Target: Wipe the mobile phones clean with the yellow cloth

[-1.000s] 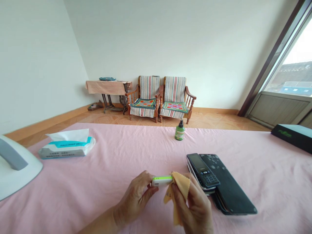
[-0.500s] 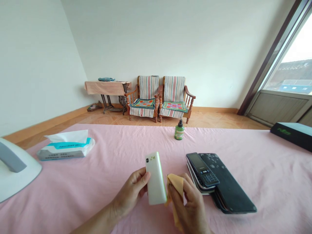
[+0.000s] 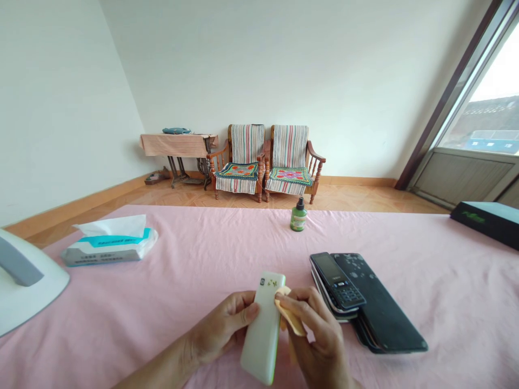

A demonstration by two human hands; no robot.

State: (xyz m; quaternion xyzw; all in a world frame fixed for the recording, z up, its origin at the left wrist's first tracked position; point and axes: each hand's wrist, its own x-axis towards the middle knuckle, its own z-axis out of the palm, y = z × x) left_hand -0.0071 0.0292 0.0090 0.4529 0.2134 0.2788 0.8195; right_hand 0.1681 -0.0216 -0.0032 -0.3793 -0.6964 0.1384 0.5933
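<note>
My left hand (image 3: 225, 327) grips a white phone (image 3: 263, 329) with a green edge, its back turned up, low over the pink table. My right hand (image 3: 314, 337) pinches a small orange cloth (image 3: 288, 316) and presses it against the phone's upper right side. Just to the right lies a pile of dark phones (image 3: 357, 294), a keypad phone on top and a larger black one beside it.
A green spray bottle (image 3: 298, 215) stands further back on the pink tablecloth (image 3: 194, 254). A tissue pack (image 3: 109, 247) lies at the left, a white rounded object (image 3: 24, 278) at the far left edge, a dark box (image 3: 484, 218) at the far right. Two chairs stand by the wall.
The white phone was turned from edge-on to back-up, then tilted and brought lower and nearer to me. My right hand with the cloth moved onto its upper part.
</note>
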